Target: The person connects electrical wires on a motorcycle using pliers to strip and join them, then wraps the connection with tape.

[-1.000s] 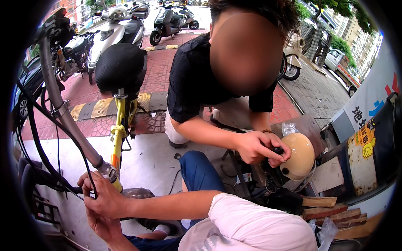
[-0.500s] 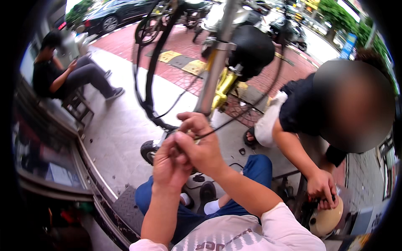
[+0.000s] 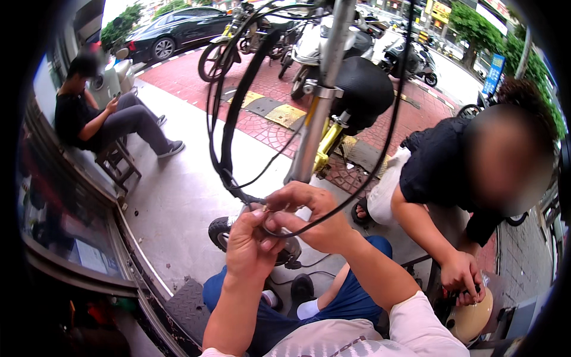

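Observation:
A thin black cable (image 3: 383, 160) loops down from the upper right and passes under my right hand to the fingertips. My left hand (image 3: 247, 247) pinches its end part, thumb up. Close against it, my right hand (image 3: 315, 217) is curled with its thumb and fingers on the same cable; the tip between the fingers is too small to make out. Just beyond them rises the silver steering tube (image 3: 321, 119) of a scooter, with a clamp round it. A thicker black cable bundle (image 3: 228, 131) hangs left of the tube and reaches down to my fingers.
Below my hands is a small black wheel (image 3: 219, 233). Behind the tube are a black seat (image 3: 369, 92) and a yellow frame part (image 3: 326, 146). A person (image 3: 437, 160) leans in at the right, hands over a cream helmet (image 3: 473, 315). Another sits on a stool (image 3: 116, 157) at left.
The view has shifted, so the scene sits slightly lower and further right. My right hand has opened out a little from my left, and the cable's loop now hangs lower across it.

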### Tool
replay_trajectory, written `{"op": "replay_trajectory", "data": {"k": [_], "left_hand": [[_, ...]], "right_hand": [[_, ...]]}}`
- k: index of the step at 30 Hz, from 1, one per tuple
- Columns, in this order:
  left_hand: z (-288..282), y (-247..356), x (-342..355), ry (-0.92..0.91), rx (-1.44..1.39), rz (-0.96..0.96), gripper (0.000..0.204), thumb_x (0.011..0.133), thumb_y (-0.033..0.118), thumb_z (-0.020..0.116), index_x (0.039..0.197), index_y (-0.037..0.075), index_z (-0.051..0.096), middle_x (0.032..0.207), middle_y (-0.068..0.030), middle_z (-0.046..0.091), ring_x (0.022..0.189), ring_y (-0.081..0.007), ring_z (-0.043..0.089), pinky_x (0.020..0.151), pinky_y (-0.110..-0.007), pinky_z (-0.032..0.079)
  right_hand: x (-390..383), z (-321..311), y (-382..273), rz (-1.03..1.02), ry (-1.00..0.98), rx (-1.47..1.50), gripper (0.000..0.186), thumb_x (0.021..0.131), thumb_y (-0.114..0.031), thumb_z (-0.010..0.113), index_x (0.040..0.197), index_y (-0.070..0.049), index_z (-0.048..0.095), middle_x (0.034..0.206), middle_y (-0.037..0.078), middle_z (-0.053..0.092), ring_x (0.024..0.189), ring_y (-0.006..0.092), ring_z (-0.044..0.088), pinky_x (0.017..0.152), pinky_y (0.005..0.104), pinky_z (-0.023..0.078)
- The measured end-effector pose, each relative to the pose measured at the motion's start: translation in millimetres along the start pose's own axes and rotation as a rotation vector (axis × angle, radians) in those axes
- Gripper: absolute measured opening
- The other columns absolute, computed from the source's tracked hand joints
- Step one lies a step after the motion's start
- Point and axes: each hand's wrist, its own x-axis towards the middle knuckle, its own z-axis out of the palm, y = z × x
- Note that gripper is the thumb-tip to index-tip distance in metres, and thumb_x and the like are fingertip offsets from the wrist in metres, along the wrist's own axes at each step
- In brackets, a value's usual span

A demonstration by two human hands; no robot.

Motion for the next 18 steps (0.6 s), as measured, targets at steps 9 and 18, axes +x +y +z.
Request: {"op": "replay_trajectory", "data": {"k": [9,18], "left_hand": [[-43,14,21,-0.093,0.288,0.100,0.020,0.104,0.030,0.056,0.106,0.011,0.063,0.084,0.0008,0.066,0.048,-0.0073,0.047,0.042,-0.024,0.036],[-66,27,32,-0.291,0.362,-0.019,0.018,0.103,0.028,0.058,0.106,0.011,0.064,0.086,0.0001,0.064,0.055,-0.0073,0.049,0.048,-0.024,0.038]], "right_hand": [[8,-12,2,-0.473,0.053,-0.483,0.014,0.075,-0.016,0.072,0.084,-0.008,0.066,0.079,0.012,0.062,0.078,0.0341,0.065,0.069,0.0459,0.052],[4,-14,21,-0.505,0.049,-0.712,0.014,0.072,-0.024,0.070,0.070,-0.011,0.073,0.080,0.008,0.068,0.082,0.0293,0.069,0.074,0.0419,0.055]]}}
